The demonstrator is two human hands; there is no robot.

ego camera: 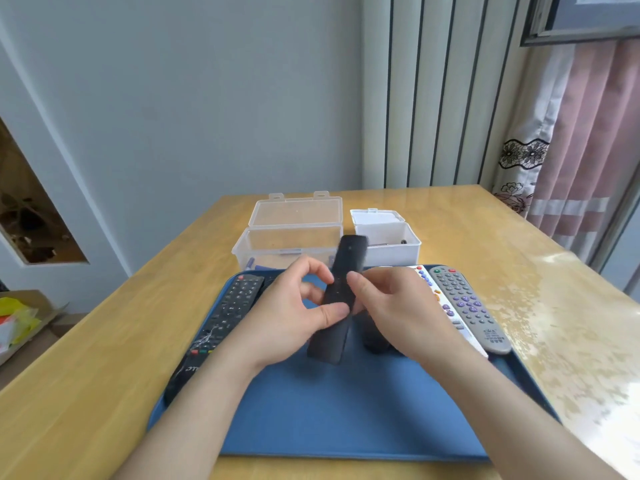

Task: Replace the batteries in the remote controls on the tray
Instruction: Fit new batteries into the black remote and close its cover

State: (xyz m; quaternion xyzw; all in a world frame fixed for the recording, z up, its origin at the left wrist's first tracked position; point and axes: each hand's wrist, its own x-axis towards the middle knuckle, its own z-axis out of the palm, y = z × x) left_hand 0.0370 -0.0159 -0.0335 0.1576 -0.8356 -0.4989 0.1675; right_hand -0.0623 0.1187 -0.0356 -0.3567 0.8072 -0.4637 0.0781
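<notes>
Fingers (333,311) of my left hand (289,308) and right hand (394,303) both grip the slim black remote (350,256), tray (346,417) beneath them; next, I reckon, slide off its battery cover.

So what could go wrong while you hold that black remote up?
The black remote is held in the air, pinched by the left hand and right hand above the tray, so it might slip and drop. Its far end looks close to the open clear box and could bump it.
</notes>
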